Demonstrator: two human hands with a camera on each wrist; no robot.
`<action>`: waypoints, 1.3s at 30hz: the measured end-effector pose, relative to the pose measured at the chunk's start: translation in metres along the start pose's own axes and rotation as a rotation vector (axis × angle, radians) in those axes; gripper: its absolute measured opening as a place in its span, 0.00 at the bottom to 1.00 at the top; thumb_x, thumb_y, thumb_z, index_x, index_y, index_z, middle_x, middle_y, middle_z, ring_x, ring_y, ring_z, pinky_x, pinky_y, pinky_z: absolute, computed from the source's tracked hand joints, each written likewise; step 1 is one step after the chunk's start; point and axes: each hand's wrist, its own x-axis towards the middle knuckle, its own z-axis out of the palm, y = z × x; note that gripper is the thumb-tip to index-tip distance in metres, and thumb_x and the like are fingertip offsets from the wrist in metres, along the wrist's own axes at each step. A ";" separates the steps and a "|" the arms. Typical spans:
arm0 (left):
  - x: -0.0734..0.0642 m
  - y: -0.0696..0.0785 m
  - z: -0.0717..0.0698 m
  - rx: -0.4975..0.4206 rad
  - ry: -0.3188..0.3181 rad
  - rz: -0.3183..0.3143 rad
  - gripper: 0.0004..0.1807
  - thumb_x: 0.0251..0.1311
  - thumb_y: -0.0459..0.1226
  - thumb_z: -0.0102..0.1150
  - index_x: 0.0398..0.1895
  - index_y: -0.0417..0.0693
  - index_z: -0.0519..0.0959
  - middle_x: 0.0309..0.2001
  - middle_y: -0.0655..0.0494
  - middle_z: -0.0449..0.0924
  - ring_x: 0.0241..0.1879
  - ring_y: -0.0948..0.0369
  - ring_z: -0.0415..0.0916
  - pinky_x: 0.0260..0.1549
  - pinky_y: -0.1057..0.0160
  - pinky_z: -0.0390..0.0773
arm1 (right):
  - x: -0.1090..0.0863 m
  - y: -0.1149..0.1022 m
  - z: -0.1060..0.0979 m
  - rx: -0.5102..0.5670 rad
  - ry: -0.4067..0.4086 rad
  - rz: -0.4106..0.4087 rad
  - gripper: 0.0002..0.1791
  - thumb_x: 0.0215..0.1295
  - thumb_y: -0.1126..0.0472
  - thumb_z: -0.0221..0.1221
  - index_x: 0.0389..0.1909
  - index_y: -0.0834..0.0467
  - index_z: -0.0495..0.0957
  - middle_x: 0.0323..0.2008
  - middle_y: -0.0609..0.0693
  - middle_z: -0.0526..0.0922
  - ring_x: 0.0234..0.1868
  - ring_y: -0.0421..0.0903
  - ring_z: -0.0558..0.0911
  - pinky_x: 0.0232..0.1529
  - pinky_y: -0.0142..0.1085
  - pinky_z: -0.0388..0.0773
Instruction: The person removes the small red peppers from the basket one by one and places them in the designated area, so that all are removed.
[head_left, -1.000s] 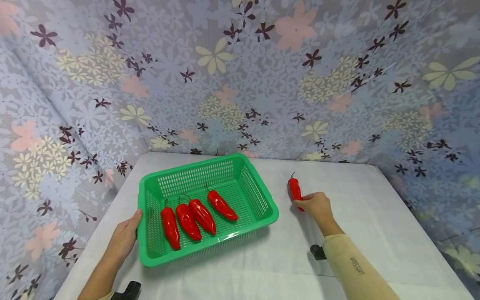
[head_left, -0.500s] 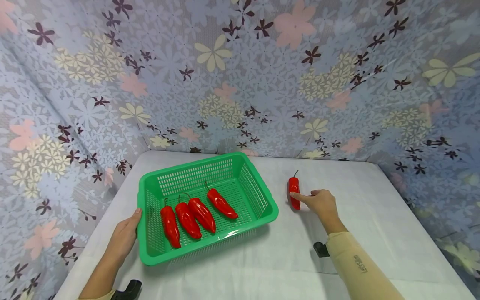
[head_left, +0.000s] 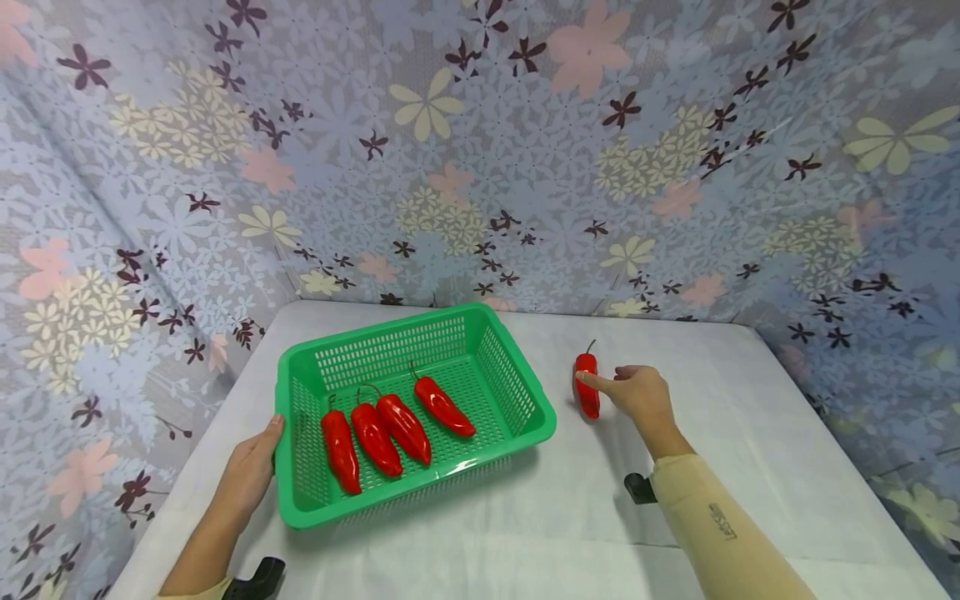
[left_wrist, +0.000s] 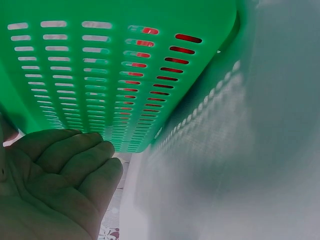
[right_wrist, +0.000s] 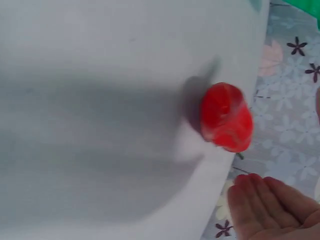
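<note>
In the head view, a red chili pepper (head_left: 587,400) lies right of the green basket (head_left: 555,425), its stem pointing away. My right hand (head_left: 641,400) reaches over it, the foremost digit overlapping its upper half. Seen from the right wrist, the pepper (right_wrist: 227,117) is blurred and the straight fingers (right_wrist: 260,205) are apart from it. My left hand (head_left: 247,471) is at the basket's left end. Its fingers (left_wrist: 75,155) extend against the slotted wall (left_wrist: 110,65), with the thumb up near the rim. Several red chili peppers lie side by side in the basket.
The basket stands on a table with a white cloth (head_left: 480,542). Flower-patterned fabric (head_left: 480,167) rises behind the table and along both sides. A dark wrist strap device (head_left: 258,579) shows at the left forearm, another (head_left: 640,489) by the right sleeve.
My right hand has shifted from the pepper's lower end to its upper half. The pepper has turned slightly, its tip swinging left. My left hand and the basket stay in place.
</note>
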 end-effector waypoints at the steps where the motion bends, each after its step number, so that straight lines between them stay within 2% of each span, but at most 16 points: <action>1: 0.000 0.000 0.000 -0.001 0.000 0.001 0.42 0.80 0.57 0.26 0.58 0.22 0.72 0.65 0.29 0.69 0.72 0.39 0.56 0.67 0.35 0.54 | 0.000 -0.002 -0.001 0.010 0.012 -0.025 0.52 0.57 0.33 0.68 0.67 0.70 0.69 0.65 0.67 0.72 0.64 0.65 0.70 0.59 0.57 0.73; 5: 0.001 0.000 0.000 -0.014 -0.002 0.006 0.42 0.80 0.57 0.27 0.58 0.21 0.72 0.66 0.29 0.67 0.72 0.39 0.55 0.67 0.35 0.54 | 0.000 -0.010 -0.004 0.061 0.059 -0.127 0.53 0.54 0.30 0.69 0.69 0.66 0.70 0.64 0.64 0.75 0.65 0.62 0.72 0.60 0.54 0.73; 10: 0.001 -0.001 0.001 -0.020 -0.004 0.009 0.43 0.80 0.57 0.27 0.60 0.21 0.71 0.67 0.29 0.66 0.73 0.39 0.54 0.68 0.35 0.53 | -0.002 -0.020 -0.006 0.104 0.092 -0.197 0.57 0.49 0.28 0.71 0.71 0.63 0.68 0.65 0.62 0.74 0.66 0.59 0.72 0.60 0.52 0.74; 21: 0.001 -0.001 0.001 -0.006 -0.001 -0.009 0.43 0.80 0.58 0.26 0.60 0.22 0.71 0.65 0.29 0.68 0.72 0.39 0.56 0.67 0.36 0.55 | -0.008 -0.054 -0.005 0.122 0.101 -0.342 0.56 0.47 0.30 0.73 0.71 0.61 0.69 0.65 0.60 0.76 0.65 0.57 0.74 0.61 0.52 0.73; 28: 0.000 -0.003 0.000 0.018 0.013 -0.015 0.43 0.79 0.58 0.26 0.59 0.24 0.73 0.58 0.32 0.75 0.67 0.40 0.65 0.63 0.37 0.62 | -0.017 -0.085 0.002 0.017 0.022 -0.387 0.54 0.49 0.33 0.73 0.69 0.64 0.71 0.64 0.60 0.77 0.64 0.58 0.74 0.60 0.53 0.74; 35: 0.001 -0.003 0.000 -0.010 -0.007 -0.026 0.44 0.79 0.59 0.26 0.65 0.23 0.67 0.69 0.30 0.64 0.73 0.39 0.54 0.68 0.36 0.53 | -0.028 -0.116 0.010 -0.048 -0.089 -0.395 0.48 0.54 0.36 0.73 0.67 0.63 0.73 0.63 0.60 0.77 0.65 0.57 0.75 0.62 0.53 0.72; 39: 0.002 -0.004 0.001 -0.014 -0.010 -0.017 0.43 0.79 0.58 0.25 0.64 0.23 0.68 0.70 0.31 0.63 0.73 0.39 0.53 0.68 0.35 0.53 | -0.033 -0.133 0.017 -0.063 -0.128 -0.408 0.46 0.55 0.38 0.73 0.67 0.63 0.73 0.62 0.60 0.78 0.64 0.58 0.75 0.60 0.53 0.74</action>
